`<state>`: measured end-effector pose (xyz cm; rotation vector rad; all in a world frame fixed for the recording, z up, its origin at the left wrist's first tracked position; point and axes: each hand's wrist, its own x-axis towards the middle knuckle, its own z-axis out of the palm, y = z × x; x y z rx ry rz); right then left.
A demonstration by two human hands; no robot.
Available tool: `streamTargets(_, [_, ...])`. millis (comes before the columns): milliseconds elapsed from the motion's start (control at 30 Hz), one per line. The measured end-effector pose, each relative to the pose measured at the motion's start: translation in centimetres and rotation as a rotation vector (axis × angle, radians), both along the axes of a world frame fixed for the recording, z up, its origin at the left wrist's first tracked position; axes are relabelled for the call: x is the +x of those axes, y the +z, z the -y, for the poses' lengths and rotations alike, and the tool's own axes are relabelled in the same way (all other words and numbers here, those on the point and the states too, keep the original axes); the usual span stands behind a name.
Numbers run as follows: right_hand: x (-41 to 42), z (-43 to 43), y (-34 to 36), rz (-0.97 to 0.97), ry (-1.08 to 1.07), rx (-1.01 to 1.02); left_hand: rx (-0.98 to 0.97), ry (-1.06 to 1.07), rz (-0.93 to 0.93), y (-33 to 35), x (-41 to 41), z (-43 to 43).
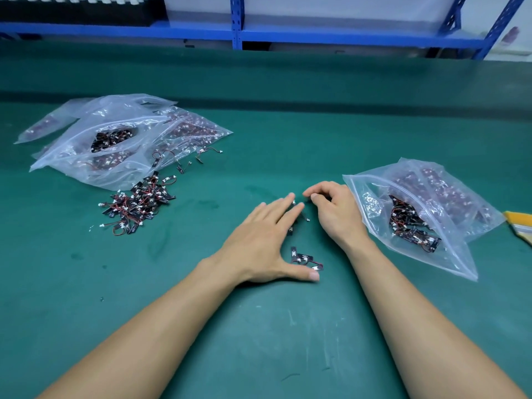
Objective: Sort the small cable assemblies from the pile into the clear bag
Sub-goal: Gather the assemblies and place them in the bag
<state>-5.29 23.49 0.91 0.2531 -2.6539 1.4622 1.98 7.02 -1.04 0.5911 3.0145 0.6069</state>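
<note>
**Green mat point(288, 125) with a pile point(138, 205) of black cable assemblies with red wires.**

- **Directly behind the pile, touching it:** a heap of clear bags point(72, 151). The top one gapes open and holds more assemblies. The others show dense reddish contents through the plastic.
- **Far right of the pile:** 1 open bag point(449, 254), its mouth turned toward the pile, with a cluster of assemblies inside. A second bag point(460, 197), also filled, lies partly under it.
- **Between the pile and the open bag:** 2 hands.
  - Left hand point(259, 240): fingers straight, palm down, over a few loose assemblies point(302, 257), some of them beside the thumb.
  - Right hand point(331, 208): fingers curled, tips close to the left fingertips. Whether it pinches anything cannot be told.
- **Beyond the pile, past the mat's far edge:** blue shelving point(237, 24).
</note>
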Motion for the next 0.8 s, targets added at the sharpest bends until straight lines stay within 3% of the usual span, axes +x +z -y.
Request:
streamTargets(133, [0.0,0.0,0.1,0.029,-0.001,-0.028,0.034,0.006,-0.102,0.6,-1.2,-0.9])
streamTargets(433, [0.0,0.0,-0.2,0.042,-0.005,-0.023,0.442,0.066,-0.126,0.6,-0.1,3.7])
streamTargets(633, [-0.1,0.0,-0.3,0.037,-0.005,-0.017,0.214,0.197,-0.098,0.8,0.4,5.2])
streamTargets(800, [0.0,0.1,-0.1,0.022,-0.003,-0.007,0.052,0.094,-0.019,0.3,0.6,-0.3])
